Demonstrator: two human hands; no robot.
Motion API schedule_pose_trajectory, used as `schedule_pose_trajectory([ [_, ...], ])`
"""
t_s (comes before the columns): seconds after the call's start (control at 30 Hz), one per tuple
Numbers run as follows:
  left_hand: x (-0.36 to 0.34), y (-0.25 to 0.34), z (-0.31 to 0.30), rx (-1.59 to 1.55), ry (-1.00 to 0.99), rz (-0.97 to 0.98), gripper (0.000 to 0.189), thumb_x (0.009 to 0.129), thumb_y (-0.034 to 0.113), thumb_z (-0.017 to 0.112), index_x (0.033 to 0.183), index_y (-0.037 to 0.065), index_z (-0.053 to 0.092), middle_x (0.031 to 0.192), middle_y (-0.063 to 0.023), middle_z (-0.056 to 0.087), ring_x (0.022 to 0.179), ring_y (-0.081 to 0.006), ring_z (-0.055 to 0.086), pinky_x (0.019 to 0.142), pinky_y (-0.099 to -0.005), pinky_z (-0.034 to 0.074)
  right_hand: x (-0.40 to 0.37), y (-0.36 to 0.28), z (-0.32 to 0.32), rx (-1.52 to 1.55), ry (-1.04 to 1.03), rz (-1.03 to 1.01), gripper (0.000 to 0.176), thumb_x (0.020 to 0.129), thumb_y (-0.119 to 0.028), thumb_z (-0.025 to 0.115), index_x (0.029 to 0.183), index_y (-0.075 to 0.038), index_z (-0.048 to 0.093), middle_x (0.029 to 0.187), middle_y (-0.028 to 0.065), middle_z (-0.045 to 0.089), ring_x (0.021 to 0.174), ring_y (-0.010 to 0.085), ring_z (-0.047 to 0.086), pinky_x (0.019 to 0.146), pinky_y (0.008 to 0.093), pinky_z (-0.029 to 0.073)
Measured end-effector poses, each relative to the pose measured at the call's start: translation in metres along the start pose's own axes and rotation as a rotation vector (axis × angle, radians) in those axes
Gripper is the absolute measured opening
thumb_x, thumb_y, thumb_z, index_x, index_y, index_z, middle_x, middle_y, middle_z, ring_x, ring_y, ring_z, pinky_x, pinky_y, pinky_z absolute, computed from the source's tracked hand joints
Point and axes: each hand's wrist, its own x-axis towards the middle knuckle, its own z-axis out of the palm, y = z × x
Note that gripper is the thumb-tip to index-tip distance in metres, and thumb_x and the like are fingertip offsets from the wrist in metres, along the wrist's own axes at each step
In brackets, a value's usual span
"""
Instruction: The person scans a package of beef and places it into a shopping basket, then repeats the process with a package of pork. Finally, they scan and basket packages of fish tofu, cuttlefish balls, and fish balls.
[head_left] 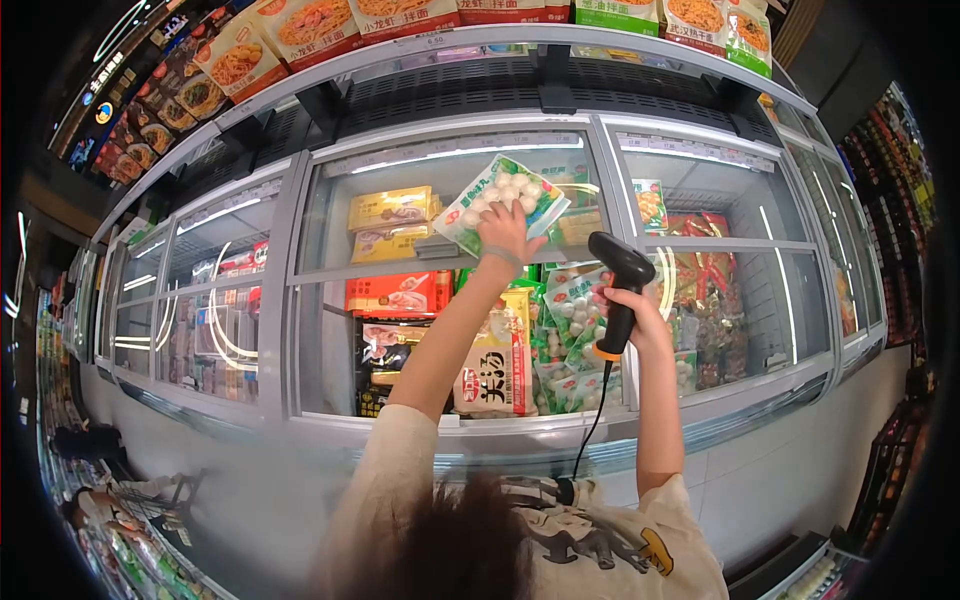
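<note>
My left hand [507, 232] is on a clear and green bag of white fish balls [513, 188]. Its fingers curl over the bag's lower middle, and the bag overlaps the freezer's sliding glass lid. A black barcode scanner [621, 262] with an orange ring at its base is gripped in my right hand [641, 318]. The scanner's head points up and left, towards the bag, and a cord [593, 420] runs down from its handle. Below the hands, in the open front part of the freezer, lie more fish ball bags [575, 305] and a white and red soup-type package [494, 365].
The chest freezer's metal frame [450, 432] runs across in front of me. Yellow packets [390, 215] sit under the glass, and a red packet [398, 294] lies left of my forearm. Noodle bags [310, 30] line the shelf above. Another freezer bay [705, 270] holds red packages.
</note>
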Motion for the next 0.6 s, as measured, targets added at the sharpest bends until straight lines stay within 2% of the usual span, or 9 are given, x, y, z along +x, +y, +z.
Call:
schedule_pose_trajectory([
  [0.03, 0.007, -0.007, -0.008, -0.108, -0.124, 0.013, 0.067, 0.068, 0.054, 0.052, 0.111, 0.003, 0.046, 0.099, -0.0218, 0.051, 0.087, -0.0322, 0.051, 0.062, -0.0391, 0.045, 0.011, 0.005, 0.000, 0.039, -0.025, 0.011, 0.030, 0.067, -0.004, 0.058, 0.095, -0.003, 0.049, 0.086, 0.0086, 0.056, 0.078, 0.0156, 0.056, 0.063, 0.0279, 0.046],
  [0.13, 0.033, -0.055, 0.002, -0.401, 0.081, -0.147, 0.069, 0.069, 0.055, 0.050, 0.110, 0.001, 0.046, 0.098, -0.0227, 0.051, 0.091, -0.0301, 0.052, 0.071, -0.0386, 0.043, 0.041, 0.021, 0.006, 0.094, -0.129, -0.005, 0.032, 0.066, -0.003, 0.057, 0.098, -0.003, 0.049, 0.092, 0.0088, 0.055, 0.085, 0.0165, 0.054, 0.066, 0.0295, 0.046],
  [0.2, 0.052, -0.093, 0.038, -0.401, 0.317, -0.234, 0.074, 0.068, 0.058, 0.050, 0.109, -0.003, 0.045, 0.086, -0.0206, 0.056, 0.077, -0.0262, 0.057, 0.064, -0.0360, 0.045, 0.067, 0.040, -0.004, 0.150, -0.198, 0.026, 0.036, 0.065, -0.003, 0.056, 0.101, -0.003, 0.050, 0.100, 0.0079, 0.053, 0.093, 0.0182, 0.051, 0.073, 0.0336, 0.045],
  [0.3, 0.063, -0.124, 0.038, -0.774, -0.273, -0.346, 0.078, 0.066, 0.061, 0.053, 0.104, -0.007, 0.047, 0.069, -0.0156, 0.057, 0.058, -0.0206, 0.057, 0.052, -0.0304, 0.045, 0.089, 0.051, -0.004, 0.283, -0.231, 0.079, 0.039, 0.065, -0.005, 0.054, 0.104, -0.003, 0.050, 0.108, 0.0090, 0.050, 0.099, 0.0218, 0.049, 0.078, 0.0384, 0.043],
  [0.4, 0.074, -0.129, 0.054, -0.934, -0.356, -0.368, 0.076, 0.061, 0.060, 0.059, 0.093, -0.008, 0.052, 0.055, -0.0090, 0.054, 0.044, -0.0158, 0.052, 0.041, -0.0264, 0.042, 0.113, 0.059, 0.007, 0.385, -0.238, 0.022, 0.041, 0.065, -0.004, 0.052, 0.106, 0.000, 0.048, 0.107, 0.0091, 0.051, 0.103, 0.0233, 0.046, 0.088, 0.0400, 0.038],
  [0.47, 0.079, -0.127, 0.047, -0.950, -0.594, -0.346, 0.069, 0.064, 0.055, 0.061, 0.098, -0.004, 0.050, 0.057, -0.0045, 0.051, 0.045, -0.0097, 0.048, 0.039, -0.0225, 0.037, 0.128, 0.065, 0.013, 0.447, -0.266, 0.078, 0.044, 0.065, -0.002, 0.052, 0.109, 0.000, 0.046, 0.105, 0.0090, 0.052, 0.102, 0.0206, 0.047, 0.092, 0.0393, 0.034],
  [0.53, 0.080, -0.123, 0.034, -0.976, -0.699, -0.363, 0.063, 0.064, 0.052, 0.063, 0.094, -0.002, 0.052, 0.064, -0.0048, 0.054, 0.050, -0.0100, 0.050, 0.041, -0.0226, 0.039, 0.136, 0.072, 0.019, 0.472, -0.264, 0.120, 0.045, 0.066, -0.003, 0.052, 0.110, 0.001, 0.045, 0.105, 0.0085, 0.052, 0.092, 0.0193, 0.051, 0.086, 0.0349, 0.041],
  [0.6, 0.080, -0.120, 0.024, -1.057, -0.780, -0.362, 0.057, 0.064, 0.047, 0.065, 0.093, 0.000, 0.052, 0.073, -0.0056, 0.056, 0.057, -0.0106, 0.052, 0.046, -0.0229, 0.042, 0.129, 0.068, 0.026, 0.478, -0.289, 0.066, 0.050, 0.066, -0.003, 0.051, 0.115, 0.001, 0.041, 0.111, 0.0100, 0.049, 0.094, 0.0221, 0.051, 0.088, 0.0354, 0.040],
])
